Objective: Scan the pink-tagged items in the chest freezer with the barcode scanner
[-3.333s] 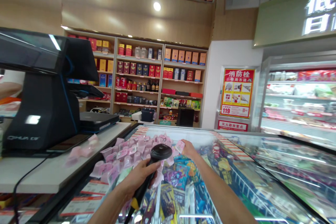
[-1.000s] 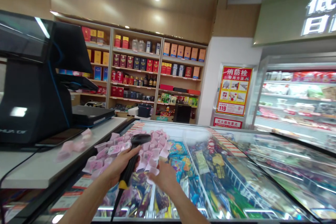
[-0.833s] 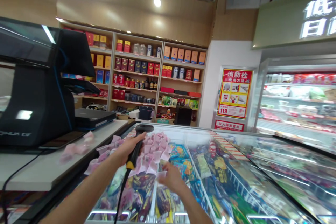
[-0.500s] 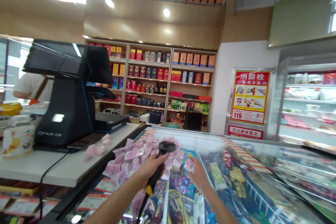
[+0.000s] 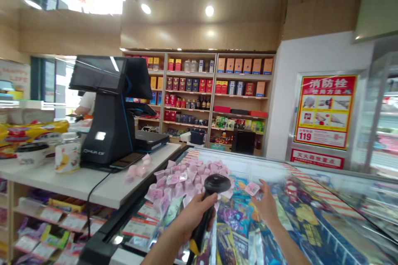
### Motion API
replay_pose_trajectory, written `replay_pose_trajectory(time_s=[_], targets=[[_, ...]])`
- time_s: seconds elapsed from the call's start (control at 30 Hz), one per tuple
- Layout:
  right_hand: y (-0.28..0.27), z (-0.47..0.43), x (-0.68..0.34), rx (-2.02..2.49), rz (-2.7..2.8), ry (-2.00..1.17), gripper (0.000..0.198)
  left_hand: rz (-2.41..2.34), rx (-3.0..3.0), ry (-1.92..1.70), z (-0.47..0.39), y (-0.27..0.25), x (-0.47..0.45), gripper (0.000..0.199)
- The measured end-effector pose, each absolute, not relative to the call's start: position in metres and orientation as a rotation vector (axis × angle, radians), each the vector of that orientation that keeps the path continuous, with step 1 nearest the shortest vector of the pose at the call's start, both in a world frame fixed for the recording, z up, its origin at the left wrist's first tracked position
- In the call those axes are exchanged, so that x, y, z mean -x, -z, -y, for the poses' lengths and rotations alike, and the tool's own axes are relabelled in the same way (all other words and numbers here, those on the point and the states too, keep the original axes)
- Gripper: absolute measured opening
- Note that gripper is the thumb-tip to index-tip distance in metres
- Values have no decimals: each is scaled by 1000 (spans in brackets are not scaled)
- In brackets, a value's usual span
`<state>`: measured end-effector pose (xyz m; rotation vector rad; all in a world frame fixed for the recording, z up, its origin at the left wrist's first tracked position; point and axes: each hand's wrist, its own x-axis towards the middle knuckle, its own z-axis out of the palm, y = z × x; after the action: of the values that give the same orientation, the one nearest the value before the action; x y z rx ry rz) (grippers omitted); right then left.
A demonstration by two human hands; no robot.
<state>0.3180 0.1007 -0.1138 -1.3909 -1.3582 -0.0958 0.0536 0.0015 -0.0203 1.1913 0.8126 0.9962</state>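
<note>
My left hand [image 5: 199, 215] is wrapped round the handle of a black barcode scanner [image 5: 217, 183], which has a yellow patch low on its grip. The scanner head points away from me toward the right. In my right hand [image 5: 266, 205] is a small pink cup [image 5: 252, 189] with a printed label facing up, held at the fingertips. A heap of similar pink cups [image 5: 183, 178] lies behind the scanner on the glass-topped freezer. A few more pink cups [image 5: 141, 169] rest on the counter to the left.
The white counter [image 5: 108, 186] carries a till with a screen [image 5: 105, 120], a phone [image 5: 127, 160] and a patterned jar [image 5: 67, 153]. Beneath the freezer glass are packaged goods [image 5: 230, 215]. Boxed goods fill the back shelves [image 5: 192, 85]. Someone's arm [image 5: 87, 103] shows behind the till.
The view has turned left, so everything appears farther right. My right hand, with the pink cup, has moved a little away from the scanner and heap. My left hand still grips the scanner.
</note>
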Motion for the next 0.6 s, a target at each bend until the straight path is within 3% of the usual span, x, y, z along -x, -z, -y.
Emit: replay_pose_trajectory(time_s=[0.6], targets=[[106, -90, -302, 1302, 1346, 37, 62, -856, -1333, -888, -2, 19, -76, 33]])
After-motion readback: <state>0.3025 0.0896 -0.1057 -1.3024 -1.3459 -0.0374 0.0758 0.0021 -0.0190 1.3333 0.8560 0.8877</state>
